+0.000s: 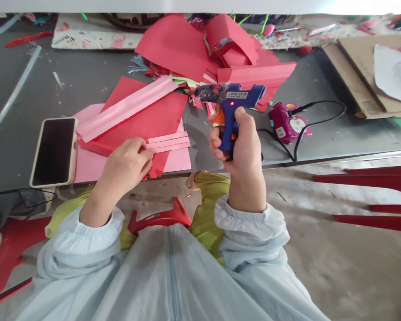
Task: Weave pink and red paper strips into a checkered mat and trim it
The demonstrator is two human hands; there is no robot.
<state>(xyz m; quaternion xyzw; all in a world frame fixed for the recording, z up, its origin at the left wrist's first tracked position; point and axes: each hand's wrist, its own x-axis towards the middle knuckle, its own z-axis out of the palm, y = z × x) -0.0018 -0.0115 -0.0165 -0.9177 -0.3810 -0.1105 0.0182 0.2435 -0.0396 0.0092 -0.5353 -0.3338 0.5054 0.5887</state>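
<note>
One gap separates glue gun (229, 103), strips (173, 142) near edge (287, 165).

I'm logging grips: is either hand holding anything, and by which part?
The right hand holds the blue plastic glue gun by its handle. The left hand touches the narrow pink paper strips at their left ends; whether it grips them is unclear.

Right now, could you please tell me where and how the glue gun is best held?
I'd grip the glue gun's blue handle, coming from the near right, as the right hand does: the handle juts from the barrel toward the palm, while the nozzle points left and may be hot, since the red light glows.
</note>
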